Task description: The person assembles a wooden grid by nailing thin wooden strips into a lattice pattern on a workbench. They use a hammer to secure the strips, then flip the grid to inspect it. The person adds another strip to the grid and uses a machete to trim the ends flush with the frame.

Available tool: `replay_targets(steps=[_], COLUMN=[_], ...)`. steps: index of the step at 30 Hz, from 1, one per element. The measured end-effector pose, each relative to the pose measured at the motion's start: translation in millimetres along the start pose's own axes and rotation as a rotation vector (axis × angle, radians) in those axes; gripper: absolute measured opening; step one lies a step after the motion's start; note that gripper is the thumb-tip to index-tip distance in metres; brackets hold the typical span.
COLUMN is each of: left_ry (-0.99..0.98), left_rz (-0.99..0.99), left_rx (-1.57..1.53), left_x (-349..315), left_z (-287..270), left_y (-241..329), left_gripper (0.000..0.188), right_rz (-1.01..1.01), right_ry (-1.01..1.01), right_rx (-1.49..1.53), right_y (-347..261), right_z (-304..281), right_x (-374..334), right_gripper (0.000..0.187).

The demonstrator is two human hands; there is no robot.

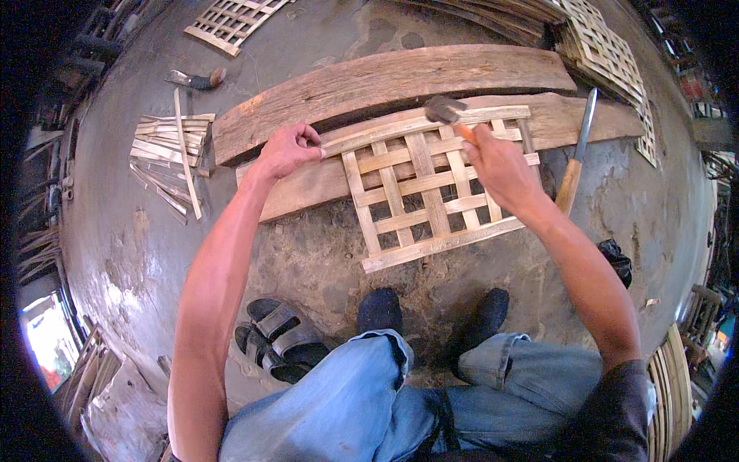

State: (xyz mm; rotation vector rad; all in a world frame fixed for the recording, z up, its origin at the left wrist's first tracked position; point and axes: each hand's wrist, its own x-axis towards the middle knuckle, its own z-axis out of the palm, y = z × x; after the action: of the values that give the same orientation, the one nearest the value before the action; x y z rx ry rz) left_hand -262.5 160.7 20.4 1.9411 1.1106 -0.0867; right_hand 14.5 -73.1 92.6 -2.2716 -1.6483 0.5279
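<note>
A woven lattice panel of pale bamboo slats lies across a thick wooden plank in front of me. At the left end of its far edge strip, my left hand is closed, thumb and fingers pinching the strip's tip. Whether a smaller piece is between the fingers I cannot make out. My right hand grips a hammer by its short orange-brown handle. The dark hammer head is over the panel's far edge strip, right of its middle; whether it touches the strip is unclear.
Behind the plank lies a second heavy plank. A long blade with a wooden handle rests at the right. Loose slats and a hatchet-like tool lie left. Stacked lattice panels stand far right. Sandals sit by my feet.
</note>
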Motion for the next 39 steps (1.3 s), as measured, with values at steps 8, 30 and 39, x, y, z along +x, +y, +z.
replay_targets(steps=[8, 30, 39], left_ry=[0.033, 0.157, 0.126], left_rz=[-0.005, -0.017, -0.09], left_rx=[-0.023, 0.208, 0.21], left_x=[-1, -6, -1], left_z=[4, 15, 19], left_y=[-10, 9, 2], left_gripper=[0.032, 0.055, 0.051], right_rz=[-0.041, 0.046, -0.142], right_ry=[-0.014, -0.061, -0.049], right_rx=[0.035, 0.022, 0.146], right_y=[-15, -40, -82], right_z=[32, 42, 83], right_x=[9, 17, 30], right_gripper=[0.021, 0.025, 0.025])
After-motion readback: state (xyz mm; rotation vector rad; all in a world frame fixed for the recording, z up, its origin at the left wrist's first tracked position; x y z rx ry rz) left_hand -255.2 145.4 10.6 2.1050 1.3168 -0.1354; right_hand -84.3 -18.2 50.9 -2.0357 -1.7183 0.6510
